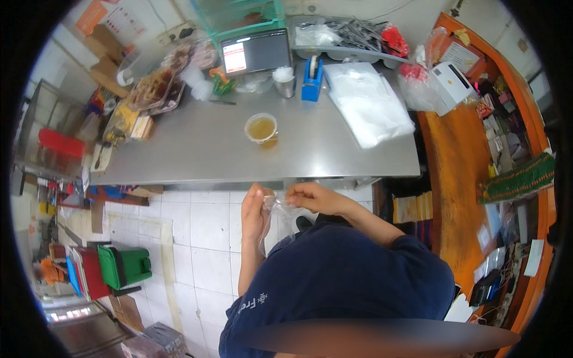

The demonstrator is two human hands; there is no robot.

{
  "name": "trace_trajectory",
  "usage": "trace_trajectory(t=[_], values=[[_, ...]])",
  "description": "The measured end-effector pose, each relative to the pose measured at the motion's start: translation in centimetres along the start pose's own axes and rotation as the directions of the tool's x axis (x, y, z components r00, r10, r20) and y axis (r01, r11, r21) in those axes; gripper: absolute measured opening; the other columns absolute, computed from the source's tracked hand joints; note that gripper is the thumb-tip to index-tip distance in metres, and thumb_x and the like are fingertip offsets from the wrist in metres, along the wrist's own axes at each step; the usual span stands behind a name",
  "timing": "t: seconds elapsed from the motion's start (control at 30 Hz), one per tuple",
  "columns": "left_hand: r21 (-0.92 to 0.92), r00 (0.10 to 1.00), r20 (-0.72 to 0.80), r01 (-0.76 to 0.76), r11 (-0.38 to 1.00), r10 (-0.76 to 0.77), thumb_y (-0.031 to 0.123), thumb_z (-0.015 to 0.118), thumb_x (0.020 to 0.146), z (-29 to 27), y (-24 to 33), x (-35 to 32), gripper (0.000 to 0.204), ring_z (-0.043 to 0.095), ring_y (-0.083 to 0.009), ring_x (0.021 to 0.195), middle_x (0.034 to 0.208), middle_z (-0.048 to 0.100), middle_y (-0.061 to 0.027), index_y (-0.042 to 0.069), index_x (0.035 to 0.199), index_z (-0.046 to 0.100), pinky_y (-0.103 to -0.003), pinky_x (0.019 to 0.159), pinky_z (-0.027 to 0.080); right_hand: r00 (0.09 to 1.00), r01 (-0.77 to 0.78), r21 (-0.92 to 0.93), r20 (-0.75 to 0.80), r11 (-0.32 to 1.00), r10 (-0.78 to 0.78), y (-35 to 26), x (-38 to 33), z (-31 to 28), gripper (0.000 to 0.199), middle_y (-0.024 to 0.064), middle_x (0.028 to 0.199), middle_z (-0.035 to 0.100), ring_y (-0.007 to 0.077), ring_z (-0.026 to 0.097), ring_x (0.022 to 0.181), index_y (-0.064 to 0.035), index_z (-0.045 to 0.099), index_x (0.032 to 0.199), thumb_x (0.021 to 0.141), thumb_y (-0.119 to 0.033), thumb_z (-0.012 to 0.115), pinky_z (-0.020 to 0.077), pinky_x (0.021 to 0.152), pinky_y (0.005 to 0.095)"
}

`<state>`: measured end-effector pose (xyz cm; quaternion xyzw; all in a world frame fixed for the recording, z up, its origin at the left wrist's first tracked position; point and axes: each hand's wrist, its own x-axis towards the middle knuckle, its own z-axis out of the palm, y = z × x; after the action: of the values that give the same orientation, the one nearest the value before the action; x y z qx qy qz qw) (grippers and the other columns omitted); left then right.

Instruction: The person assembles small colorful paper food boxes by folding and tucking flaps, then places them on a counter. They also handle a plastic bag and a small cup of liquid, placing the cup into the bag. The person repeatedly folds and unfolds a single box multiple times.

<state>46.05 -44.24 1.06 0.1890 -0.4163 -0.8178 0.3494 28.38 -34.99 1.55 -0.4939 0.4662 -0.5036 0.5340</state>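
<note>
In front of the steel table's near edge, a thin clear plastic bag (274, 207) hangs between my hands. My left hand (253, 215) is closed on the bag's left side, thumb up. The bent fingers of my right hand (305, 197) pinch at its upper right edge. On the table beyond them stands a round clear tub (261, 127) of yellowish-brown liquid. Whether the tub has a lid, I cannot tell.
The steel table (197, 155) carries a blue tape dispenser (311, 80), a stack of clear bags (370, 104), a dark screen (256, 52) and a metal cup (285, 83). Trays of food (152, 92) sit back left. An orange wooden counter (456, 179) stands right; a green bin (124, 267) stands left.
</note>
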Motion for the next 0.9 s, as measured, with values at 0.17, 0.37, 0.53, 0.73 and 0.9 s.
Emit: trace_trajectory(t=[0.17,0.37,0.53,0.73,0.9], values=[[-0.255,0.993,-0.118,-0.018,0.967,-0.013,0.026,0.049,0.1,0.4,-1.7,0.9,0.018,0.042,-0.0072,0.065,0.075,0.048,0.0025,0.01,0.091,0.047,-0.021,0.059,0.037,0.96,-0.07,0.274,-0.242,0.959,0.139,0.7,0.2,-0.7,0.026,-0.0027,0.078,0.055,0.0042,0.05,0.072,-0.0057,0.06,0.087,0.098,-0.029,0.055,0.0408,0.068,0.0188],[0.122,0.961,0.098,0.246,0.962,-0.258,0.03,0.054,0.098,-0.5,-4.2,2.2,0.024,0.04,-0.0042,0.062,0.069,0.042,0.0067,0.01,0.084,0.052,-0.022,0.051,0.031,0.944,0.039,0.608,-0.282,0.793,0.169,-0.6,2.1,-1.7,0.022,-0.005,0.073,0.052,0.0034,0.05,0.068,-0.0065,0.059,0.088,0.099,-0.024,0.052,0.0423,0.06,0.0184],[-0.103,0.993,-0.057,-0.112,0.988,0.106,0.031,0.051,0.099,-2.5,-0.8,2.7,0.026,0.048,-0.0092,0.07,0.076,0.051,0.0026,0.007,0.09,0.056,-0.027,0.067,0.044,0.984,-0.138,0.16,-0.091,0.977,0.154,-1.9,3.8,-2.6,0.016,-0.005,0.07,0.051,0.0042,0.049,0.061,-0.007,0.058,0.091,0.097,-0.021,0.056,0.0432,0.059,0.0192],[-0.33,0.857,-0.51,-0.12,0.936,-0.07,0.035,0.052,0.099,0.0,3.6,4.9,0.029,0.048,-0.01,0.068,0.078,0.052,0.001,0.009,0.086,0.055,-0.027,0.063,0.041,0.995,-0.039,0.689,0.096,0.724,-0.038,-1.8,6.7,-3.8,0.011,-0.0024,0.077,0.056,0.0057,0.051,0.064,-0.0066,0.056,0.096,0.097,-0.017,0.054,0.0457,0.063,0.022],[0.032,0.87,0.364,0.345,0.938,-0.332,0.038,0.049,0.099,-0.1,3.3,7.2,0.035,0.038,-0.0048,0.059,0.06,0.039,0.005,0.011,0.078,0.052,-0.021,0.051,0.03,0.948,0.046,0.901,-0.176,0.431,0.267,-3.2,9.3,-5.3,0.014,-0.001,0.085,0.054,0.0058,0.048,0.061,-0.0068,0.055,0.1,0.098,-0.02,0.053,0.0445,0.062,0.022]])
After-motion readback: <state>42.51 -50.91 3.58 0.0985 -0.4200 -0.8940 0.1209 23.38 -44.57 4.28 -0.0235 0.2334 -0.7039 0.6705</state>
